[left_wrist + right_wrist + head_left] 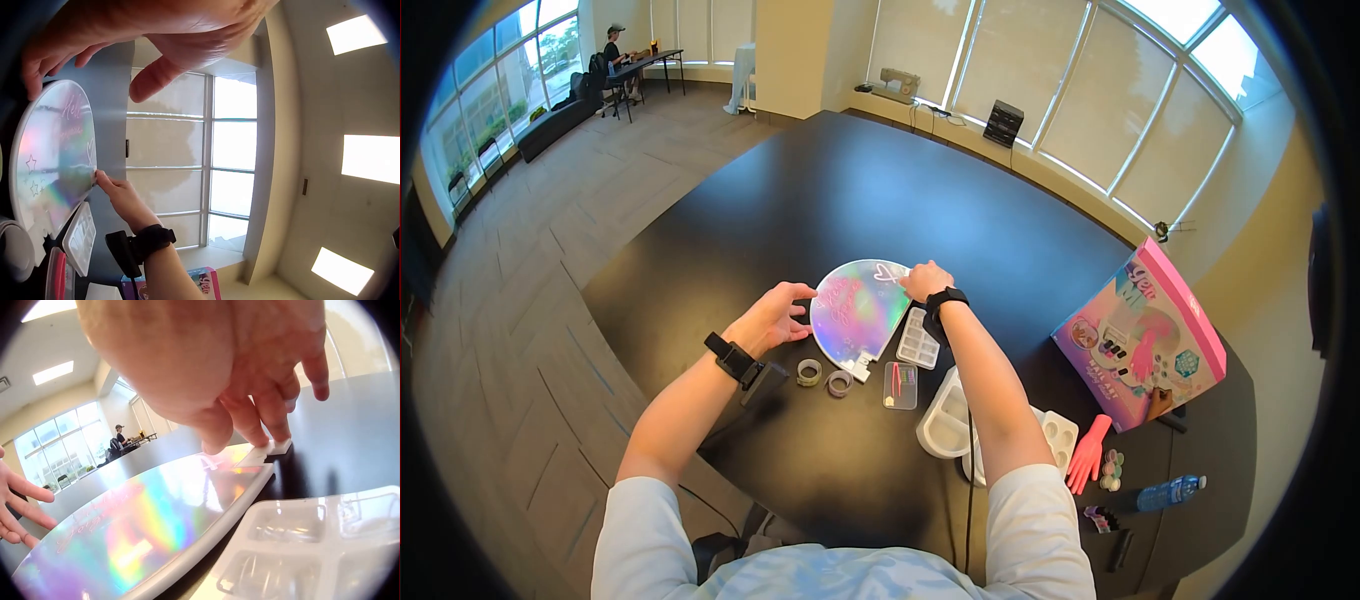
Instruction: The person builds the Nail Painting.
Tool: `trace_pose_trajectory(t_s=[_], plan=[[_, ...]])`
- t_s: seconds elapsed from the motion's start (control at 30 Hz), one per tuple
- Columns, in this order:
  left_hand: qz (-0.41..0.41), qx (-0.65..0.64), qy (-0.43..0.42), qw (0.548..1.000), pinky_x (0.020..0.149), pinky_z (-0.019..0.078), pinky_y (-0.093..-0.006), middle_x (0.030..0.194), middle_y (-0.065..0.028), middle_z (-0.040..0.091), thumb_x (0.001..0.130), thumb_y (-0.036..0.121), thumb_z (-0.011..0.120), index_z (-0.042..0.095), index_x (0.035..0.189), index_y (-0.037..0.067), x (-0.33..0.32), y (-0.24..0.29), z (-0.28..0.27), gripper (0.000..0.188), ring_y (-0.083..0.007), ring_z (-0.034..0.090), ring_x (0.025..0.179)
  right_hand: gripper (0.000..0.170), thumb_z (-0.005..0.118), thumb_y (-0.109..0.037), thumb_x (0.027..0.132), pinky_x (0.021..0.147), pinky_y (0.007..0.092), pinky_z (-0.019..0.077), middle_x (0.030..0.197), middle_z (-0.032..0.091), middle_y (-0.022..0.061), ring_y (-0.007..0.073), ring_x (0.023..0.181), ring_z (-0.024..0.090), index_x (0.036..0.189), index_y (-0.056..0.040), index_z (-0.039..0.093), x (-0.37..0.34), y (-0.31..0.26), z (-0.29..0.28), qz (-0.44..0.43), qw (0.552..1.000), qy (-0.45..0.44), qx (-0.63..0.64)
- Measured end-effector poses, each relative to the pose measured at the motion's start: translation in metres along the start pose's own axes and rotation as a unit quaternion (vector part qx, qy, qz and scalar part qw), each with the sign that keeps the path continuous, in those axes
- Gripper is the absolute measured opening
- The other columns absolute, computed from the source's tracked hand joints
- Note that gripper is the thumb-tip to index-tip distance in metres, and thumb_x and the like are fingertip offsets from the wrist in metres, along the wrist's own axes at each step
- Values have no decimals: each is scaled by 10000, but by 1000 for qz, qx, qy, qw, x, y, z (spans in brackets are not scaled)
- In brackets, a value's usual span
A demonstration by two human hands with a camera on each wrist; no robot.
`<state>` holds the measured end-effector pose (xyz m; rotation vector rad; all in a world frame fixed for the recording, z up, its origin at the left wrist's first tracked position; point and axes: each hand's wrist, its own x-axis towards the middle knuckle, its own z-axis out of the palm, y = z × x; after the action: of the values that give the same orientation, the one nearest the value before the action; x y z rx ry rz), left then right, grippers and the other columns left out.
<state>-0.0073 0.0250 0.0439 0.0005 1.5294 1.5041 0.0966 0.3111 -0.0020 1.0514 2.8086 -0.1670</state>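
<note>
Holographic fan-shaped board [855, 315] lay on the black surface [730, 240] in front of the person, its notched white end [860, 364] towards the body. The left hand [776, 315] was at the left rim, grip apart: fingers spread, thumb well clear, fingertips at or very near the edge and clamped on nothing. The right hand [928, 280] was at the far right corner beside the heart, fingertips down on a white tab [285, 448]; whether that grip pinched the tab or only pressed it could not be told. Main risk, as judged: sideways force at the corner, with only loose fingertips opposing, could have pivoted the board and swept its straight edge into the compartment tray [919, 338] just beside it. The same swing could have carried the notched end into the nearer ring-shaped roll [840, 394] or the small clear case [901, 385]. Pressing the tab off-centre might have bent or cracked it, if thin and rigid. Secondary concern: the black cable [970, 470] below the right forearm hung across the white tray [940, 442]; a quick withdrawal of that arm could have snagged it and dragged the tray.
</note>
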Motion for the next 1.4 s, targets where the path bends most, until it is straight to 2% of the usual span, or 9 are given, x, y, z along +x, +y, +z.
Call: trace_pose_trajectory(t_s=[0.13, 0.43, 0.57, 0.77, 0.97, 1.07, 1.17, 1.3, 1.4], plan=[[21, -32, -39, 999, 888, 472, -354, 1266, -105, 587, 875, 122, 660, 515, 1355, 36, 37, -13, -17, 509, -208, 587, 1127, 522, 565, -501, 957, 1063, 485, 436, 1324, 626, 158, 296, 1302, 543, 1245, -81, 679, 6, 1, 5, -3, 1000, -8, 2], [180, 10, -27, 983, 898, 560, -374, 1436, -104, 562, 852, -153, 536, 376, 1519, 50, 11, 11, 29, 716, -221, 627, 1161, 610, 457, -511, 983, 1115, 516, 376, 1404, 575, 175, 341, 1410, 425, 1385, -64, 561, -2, 38, -10, -72, 992, -11, 103], [327, 59, -64, 941, 866, 547, -296, 1303, -139, 653, 812, -177, 512, 535, 1417, 15, -28, 32, 44, 636, -204, 659, 1098, 727, 614, -490, 925, 1140, 461, 366, 1418, 544, 217, 435, 1359, 448, 1501, -91, 420, -71, 67, -74, -79, 969, 162, 171], [391, 206, -225, 868, 960, 515, -285, 1263, -98, 675, 829, -136, 514, 596, 1365, 17, -100, 38, 101, 564, -144, 665, 1036, 689, 744, -336, 889, 1032, 399, 477, 1339, 607, 239, 318, 1239, 602, 1457, -52, 477, -215, 100, -181, -165, 934, 215, 234], [405, 183, -351, 825, 961, 525, -303, 1239, -73, 683, 855, -99, 577, 608, 1351, 39, -122, -11, 169, 516, -168, 669, 1044, 322, 747, -113, 838, 802, 303, 520, 887, 713, 77, 126, 866, 662, 1124, 17, 673, -316, 117, -199, -174, 962, 67, 202], [590, 261, -163, 746, 924, 532, -331, 1124, -91, 702, 834, -19, 698, 634, 1163, 24, -124, -40, 179, 337, -227, 667, 1037, 233, 734, -73, 802, 739, 332, 507, 821, 676, 125, 184, 773, 641, 1003, 27, 671, -341, 161, -190, -132, 960, 163, 187], [590, 408, -199, 668, 830, 534, -363, 1033, -66, 697, 784, 91, 785, 651, 1069, 82, -116, -90, 164, 315, -272, 674, 955, 234, 742, -77, 785, 718, 358, 497, 802, 657, 178, 247, 742, 630, 978, 24, 658, -362, 184, -181, -83, 941, 245, 218], [613, 550, -205, 529, 1059, 450, -441, 1337, -100, 586, 725, 173, 844, 622, 1232, 91, -111, -149, 151, 559, -372, 483, 1319, 180, 729, -52, 796, 683, 322, 501, 762, 643, 111, 160, 714, 635, 929, 31, 641, -357, 205, -149, -72, 928, 304, 204], [610, 569, -180, 522, 1060, 425, -529, 1312, -111, 579, 679, 126, 855, 579, 1297, 87, -104, -164, 149, 678, -395, 448, 1347, 212, 737, -70, 777, 686, 355, 500, 803, 656, 168, 248, 730, 646, 947, 23, 648, -338, 212, -125, -75, 923, 311, 214]])
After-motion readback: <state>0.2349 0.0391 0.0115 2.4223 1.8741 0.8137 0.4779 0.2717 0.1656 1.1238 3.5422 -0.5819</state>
